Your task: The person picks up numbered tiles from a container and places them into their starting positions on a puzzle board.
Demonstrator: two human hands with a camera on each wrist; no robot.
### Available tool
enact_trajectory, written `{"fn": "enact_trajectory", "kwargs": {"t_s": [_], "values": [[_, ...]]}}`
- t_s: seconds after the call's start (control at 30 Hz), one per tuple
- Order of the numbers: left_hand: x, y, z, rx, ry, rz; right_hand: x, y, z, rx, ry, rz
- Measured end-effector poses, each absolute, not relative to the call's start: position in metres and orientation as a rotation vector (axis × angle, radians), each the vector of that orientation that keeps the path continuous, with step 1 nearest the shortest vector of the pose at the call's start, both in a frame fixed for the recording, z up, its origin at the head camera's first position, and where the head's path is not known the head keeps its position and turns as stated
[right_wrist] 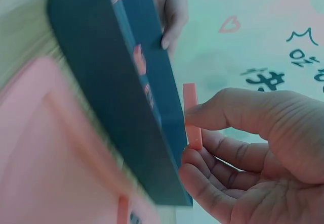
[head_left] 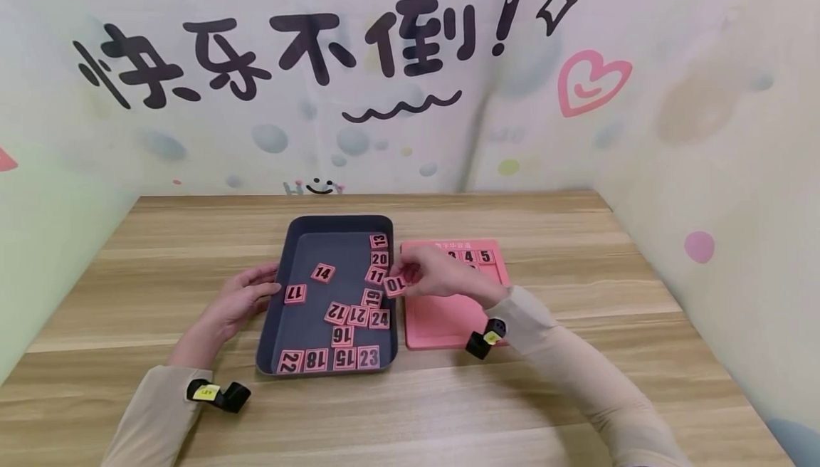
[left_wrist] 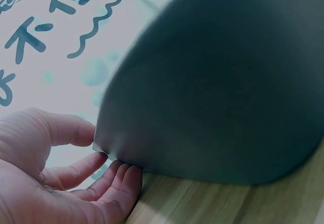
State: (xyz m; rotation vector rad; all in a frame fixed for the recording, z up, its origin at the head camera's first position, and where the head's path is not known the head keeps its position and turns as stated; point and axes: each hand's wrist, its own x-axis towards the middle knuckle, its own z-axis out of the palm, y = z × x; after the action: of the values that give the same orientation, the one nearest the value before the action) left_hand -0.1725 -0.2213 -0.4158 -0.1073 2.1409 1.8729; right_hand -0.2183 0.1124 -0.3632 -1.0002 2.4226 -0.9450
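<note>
My right hand [head_left: 432, 273] pinches a pink number tile [head_left: 394, 285] marked 10 between thumb and fingers, over the right rim of the dark tray [head_left: 307, 246]. In the right wrist view the tile [right_wrist: 191, 95] appears edge-on, beside the tray's rim. At the tray's left side, my left hand [head_left: 240, 300] holds the rim, its thumb [left_wrist: 76, 130] at the edge and the other fingers against the outer wall. Several loose tiles lie in the tray, among them 14 [head_left: 323, 273], 17 [head_left: 295, 294] and 16 [head_left: 342, 337]. Right of the tray is a pink board [head_left: 438, 321], partly hidden under my right hand and forearm.
Tiles such as 4 [head_left: 469, 257] and 5 [head_left: 485, 257] sit in the board's top row. Tray and board stand side by side on a wood-grain table [head_left: 320, 417]. Behind rises a printed wall [head_left: 410, 161], with another wall at the right.
</note>
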Motion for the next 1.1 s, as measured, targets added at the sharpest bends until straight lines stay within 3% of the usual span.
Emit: {"fn": "enact_trajectory", "kwargs": {"t_s": [0.43,1.1], "values": [[-0.174,-0.218,-0.414,-0.117,2.139,1.864,-0.204,0.173,-0.386,-0.865,2.480,-0.945],[-0.172,-0.220,-0.413,-0.115,2.133,1.874,-0.201,0.203,-0.401,-0.875,2.590,-0.874]]}}
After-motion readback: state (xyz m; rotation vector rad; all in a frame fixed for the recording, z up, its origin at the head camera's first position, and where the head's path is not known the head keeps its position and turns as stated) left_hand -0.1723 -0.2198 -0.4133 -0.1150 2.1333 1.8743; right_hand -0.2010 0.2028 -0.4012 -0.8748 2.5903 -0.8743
